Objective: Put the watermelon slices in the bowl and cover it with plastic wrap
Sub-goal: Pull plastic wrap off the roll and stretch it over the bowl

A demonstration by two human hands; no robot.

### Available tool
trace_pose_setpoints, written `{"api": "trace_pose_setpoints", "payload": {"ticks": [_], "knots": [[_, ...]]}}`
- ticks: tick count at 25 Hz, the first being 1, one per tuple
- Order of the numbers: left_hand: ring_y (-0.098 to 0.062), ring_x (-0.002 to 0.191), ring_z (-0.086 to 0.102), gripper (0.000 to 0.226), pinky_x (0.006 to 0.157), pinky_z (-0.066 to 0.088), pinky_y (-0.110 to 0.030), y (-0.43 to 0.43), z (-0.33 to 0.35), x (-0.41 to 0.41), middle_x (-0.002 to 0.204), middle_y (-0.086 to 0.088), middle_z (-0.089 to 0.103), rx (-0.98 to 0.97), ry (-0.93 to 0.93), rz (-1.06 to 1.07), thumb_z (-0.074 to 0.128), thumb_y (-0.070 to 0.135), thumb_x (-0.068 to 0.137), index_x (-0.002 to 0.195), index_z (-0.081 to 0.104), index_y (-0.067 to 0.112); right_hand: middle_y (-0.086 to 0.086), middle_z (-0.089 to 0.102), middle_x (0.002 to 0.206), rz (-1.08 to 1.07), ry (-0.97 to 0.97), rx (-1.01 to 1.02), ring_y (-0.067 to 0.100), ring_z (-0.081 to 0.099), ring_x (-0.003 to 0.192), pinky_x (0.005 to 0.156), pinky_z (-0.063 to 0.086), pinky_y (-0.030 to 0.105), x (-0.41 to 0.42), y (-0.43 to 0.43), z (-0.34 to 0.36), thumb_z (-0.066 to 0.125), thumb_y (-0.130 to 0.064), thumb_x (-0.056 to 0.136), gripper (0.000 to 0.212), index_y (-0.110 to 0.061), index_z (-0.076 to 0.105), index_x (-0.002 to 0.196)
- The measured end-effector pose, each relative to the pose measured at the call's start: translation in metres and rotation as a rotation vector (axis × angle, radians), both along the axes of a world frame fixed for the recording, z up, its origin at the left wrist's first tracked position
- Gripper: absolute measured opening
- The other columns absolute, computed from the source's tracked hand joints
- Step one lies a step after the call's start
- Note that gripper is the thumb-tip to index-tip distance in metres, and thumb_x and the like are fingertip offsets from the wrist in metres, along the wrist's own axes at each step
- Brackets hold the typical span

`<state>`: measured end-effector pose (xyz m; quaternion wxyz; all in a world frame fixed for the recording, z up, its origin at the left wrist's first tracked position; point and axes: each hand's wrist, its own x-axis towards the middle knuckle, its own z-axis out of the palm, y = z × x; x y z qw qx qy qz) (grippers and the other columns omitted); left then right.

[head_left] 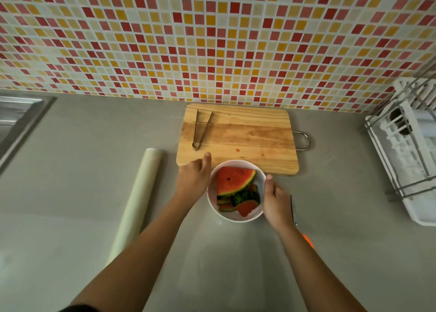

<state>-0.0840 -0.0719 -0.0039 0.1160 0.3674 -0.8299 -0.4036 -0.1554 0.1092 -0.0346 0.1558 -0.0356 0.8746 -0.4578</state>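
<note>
While two hands (193, 179) (276, 200) flank one bowl (236, 218) — several watermelon slices (233, 180), one roll (136, 198)

Two bare forearms; a dark sleeve edge (75, 309) tops the left one.

This is a home kitchen. A backsplash of small red, yellow and cream mosaic tiles (212, 40) rises behind a smooth grey countertop (94, 134). A stainless-steel sink corner (16, 116) shows at the left and a white plastic dish rack in a wire frame (405, 146) stands at the right. On the counter lie a rectangular wooden cutting board with a metal loop handle (247, 134), slim metal tongs (195, 145) and a roll of translucent plastic wrap (136, 198).
</note>
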Motion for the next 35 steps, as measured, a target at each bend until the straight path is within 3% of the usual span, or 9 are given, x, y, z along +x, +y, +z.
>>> {"api": "trace_pose_setpoints", "payload": {"ticks": [4, 8, 13, 17, 19, 22, 24, 27, 35], "knots": [[-0.021, 0.072, 0.052, 0.066, 0.066, 0.033, -0.03, 0.029, 0.008, 0.03, 0.073, -0.003, 0.061, 0.11, -0.047, -0.029, 0.025, 0.058, 0.095, 0.081, 0.068, 0.01, 0.007, 0.059, 0.076, 0.002, -0.044, -0.017, 0.026, 0.057, 0.078, 0.065, 0.036, 0.03, 0.009, 0.001, 0.005, 0.026, -0.044, 0.097, 0.053, -0.009, 0.064, 0.084], [-0.01, 0.064, 0.051, 0.068, 0.057, 0.037, -0.031, 0.035, 0.008, 0.062, 0.059, 0.001, 0.056, 0.131, -0.048, 0.034, 0.027, 0.062, 0.092, 0.057, 0.055, 0.011, 0.001, 0.054, 0.063, 0.012, -0.036, -0.042, 0.024, 0.053, 0.071, 0.055, 0.032, 0.029, 0.042, 0.011, 0.008, 0.03, -0.041, 0.097, 0.046, -0.02, 0.051, 0.062], [-0.008, 0.059, 0.048, 0.063, 0.055, 0.036, -0.019, 0.052, 0.003, 0.088, 0.054, 0.002, 0.052, 0.058, -0.072, -0.017, 0.026, 0.057, 0.095, 0.052, 0.044, 0.014, 0.015, 0.061, 0.08, 0.013, -0.054, 0.0, 0.03, 0.058, 0.082, 0.064, 0.032, 0.03, 0.064, 0.028, 0.001, 0.027, -0.043, 0.097, 0.048, -0.013, 0.056, 0.075], [-0.028, 0.076, 0.06, 0.057, 0.07, 0.048, -0.031, 0.05, 0.004, 0.097, 0.075, -0.011, 0.067, 0.104, -0.038, -0.043, 0.03, 0.049, 0.098, 0.078, 0.065, 0.009, 0.013, 0.06, 0.08, 0.04, -0.03, 0.024, 0.031, 0.058, 0.085, 0.066, 0.032, 0.029, 0.065, 0.029, 0.001, 0.024, -0.044, 0.098, 0.053, -0.01, 0.061, 0.081], [-0.035, 0.09, 0.064, 0.037, 0.082, 0.048, -0.034, 0.027, 0.01, 0.107, 0.095, -0.016, 0.071, -0.051, 0.03, 0.045, 0.042, 0.034, 0.098, 0.103, 0.068, 0.008, 0.01, 0.056, 0.074, 0.071, -0.02, 0.024, 0.031, 0.058, 0.082, 0.066, 0.033, 0.03, 0.064, 0.03, 0.001, 0.023, -0.044, 0.098, 0.051, -0.013, 0.054, 0.073], [-0.033, 0.105, 0.06, 0.029, 0.087, 0.04, -0.029, -0.043, 0.016, 0.132, 0.114, -0.016, 0.068, -0.203, 0.007, 0.233, 0.051, 0.017, 0.095, 0.117, 0.065, 0.008, 0.01, 0.054, 0.07, 0.082, 0.0, 0.027, 0.032, 0.057, 0.079, 0.066, 0.034, 0.033, 0.063, 0.031, 0.001, 0.024, -0.043, 0.098, 0.049, -0.016, 0.047, 0.065], [-0.032, 0.109, 0.058, 0.033, 0.094, 0.04, -0.032, -0.08, 0.011, 0.149, 0.118, -0.016, 0.065, 0.032, -0.092, 0.296, 0.051, 0.023, 0.096, 0.121, 0.063, 0.005, 0.014, 0.057, 0.074, 0.069, 0.005, 0.019, 0.034, 0.058, 0.083, 0.067, 0.034, 0.033, 0.063, 0.03, -0.001, 0.025, -0.042, 0.098, 0.05, -0.013, 0.051, 0.068], [-0.022, 0.091, 0.057, 0.034, 0.084, 0.045, -0.03, -0.088, 0.003, 0.155, 0.102, -0.011, 0.062, 0.446, -0.153, 0.177, 0.052, 0.026, 0.096, 0.12, 0.062, 0.004, 0.021, 0.064, 0.09, 0.066, 0.01, 0.006, 0.034, 0.059, 0.093, 0.072, 0.036, 0.033, 0.062, 0.03, -0.006, 0.027, -0.042, 0.098, 0.053, -0.005, 0.062, 0.086], [-0.026, 0.084, 0.057, 0.027, 0.075, 0.045, -0.035, -0.087, -0.004, 0.137, 0.092, -0.009, 0.062, 0.443, -0.242, 0.115, 0.059, 0.033, 0.09, 0.097, 0.064, 0.007, 0.021, 0.065, 0.099, 0.089, 0.02, 0.074, 0.037, 0.058, 0.099, 0.074, 0.035, 0.033, 0.06, 0.034, -0.001, 0.026, -0.045, 0.097, 0.046, -0.014, 0.059, 0.086]]}}
